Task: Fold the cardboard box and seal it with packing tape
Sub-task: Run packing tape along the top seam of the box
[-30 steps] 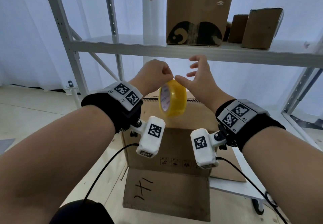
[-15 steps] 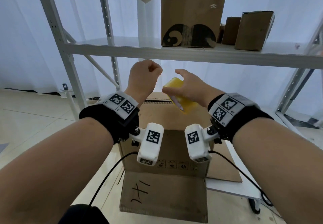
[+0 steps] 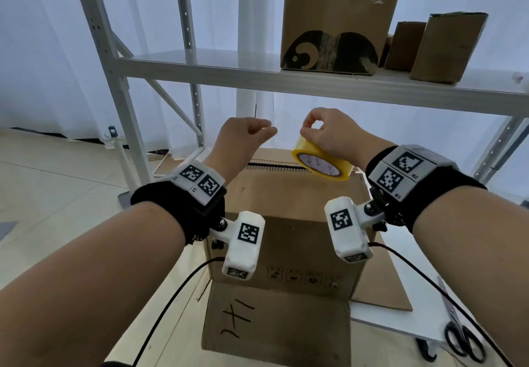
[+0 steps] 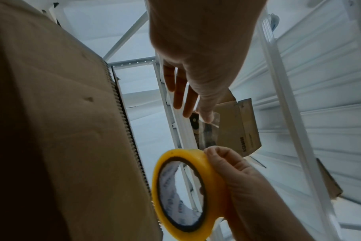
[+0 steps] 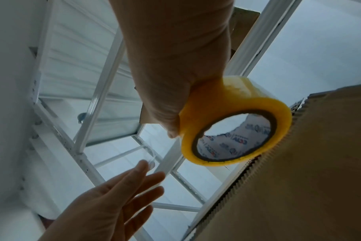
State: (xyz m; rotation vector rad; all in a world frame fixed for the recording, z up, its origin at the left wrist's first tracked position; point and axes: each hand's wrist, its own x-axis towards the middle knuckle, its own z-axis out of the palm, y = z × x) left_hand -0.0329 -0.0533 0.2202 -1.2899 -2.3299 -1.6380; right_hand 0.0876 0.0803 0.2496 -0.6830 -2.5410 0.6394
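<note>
While the right hand [image 3: 332, 134] grips the yellow tape roll [image 3: 322, 163] above the cardboard box [image 3: 289, 240], the left hand [image 5: 118, 194], fingers loosely extended, seems to pinch the tape's clear free end; next, stick it down over the seam.

Both forearms raised forward, wrists level. Left hand [image 3: 243, 137] empty, fingers straight and loosely spread in the wrist views. Right hand [image 3: 329, 134] curled, gripping the tape roll [image 3: 322, 163] from above.

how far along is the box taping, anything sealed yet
Done: the cardboard box stands erected, one top flap folded over. In hand: the right hand holds the tape roll above it while the left hand pinches what looks like the clear tape end. Left: no tape visible on the box.
</note>
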